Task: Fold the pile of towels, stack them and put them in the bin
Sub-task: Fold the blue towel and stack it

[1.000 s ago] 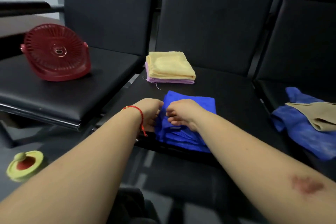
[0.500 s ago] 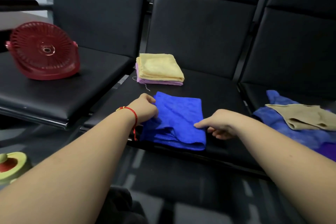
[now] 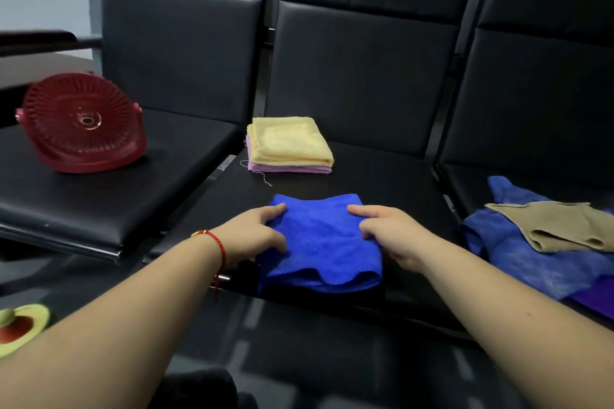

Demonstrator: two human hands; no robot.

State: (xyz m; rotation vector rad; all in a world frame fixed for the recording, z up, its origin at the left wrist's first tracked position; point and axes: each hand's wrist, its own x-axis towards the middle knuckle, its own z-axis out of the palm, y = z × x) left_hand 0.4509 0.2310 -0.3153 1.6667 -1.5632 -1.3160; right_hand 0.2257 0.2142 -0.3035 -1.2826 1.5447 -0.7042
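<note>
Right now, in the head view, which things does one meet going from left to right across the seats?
red basket → yellow towel on a pink towel → folded blue towel held between the left hand and the right hand → tan cloth lying on an unfolded blue towel.

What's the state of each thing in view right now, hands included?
blue towel: folded, on middle seat, gripped at both sides
left hand: grips towel's left edge
right hand: grips towel's right edge
yellow towel: folded, stacked on pink towel
beige cloth: unfolded, on loose blue towels
red bin: tipped on its side, holding nothing
</note>
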